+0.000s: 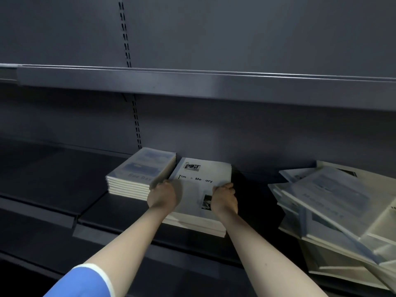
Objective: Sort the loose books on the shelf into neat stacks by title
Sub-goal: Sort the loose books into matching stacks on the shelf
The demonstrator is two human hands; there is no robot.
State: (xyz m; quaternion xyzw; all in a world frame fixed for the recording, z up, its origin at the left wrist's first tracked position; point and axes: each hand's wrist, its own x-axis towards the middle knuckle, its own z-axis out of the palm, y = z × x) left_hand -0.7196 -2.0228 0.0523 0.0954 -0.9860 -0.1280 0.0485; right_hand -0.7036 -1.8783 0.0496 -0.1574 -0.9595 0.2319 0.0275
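Fingers of both hands curl over the side edges of a white paperback book with black lettering [199, 185] at the centre of the frame. The left hand [161, 195] grasps its left edge and the right hand [225, 199] grasps its right edge, both seen from the back, with bare forearms reaching in from the bottom of the frame. A blue short sleeve with a white cuff [82, 282] shows at the lower left.

That book is the top of a low stack of matching white books [197, 225] lying flat on a dark grey metal shelf [64, 189]. Its cover carries a small dark photo near the top and another near the right hand — the lettering between them is partly washed out.

Just beside it, left of centre, sits a taller, squared-up stack of white paperbacks with pale blue cover pictures [141, 174]; whether the two stacks touch cannot be told.

At the right edge of the frame, well apart from the hands, lies a loose heap of tilted, overlapping books [334, 211] — blurred, in white and pale blue.

Across the upper half runs the front lip of a second dark grey shelf [192, 82].
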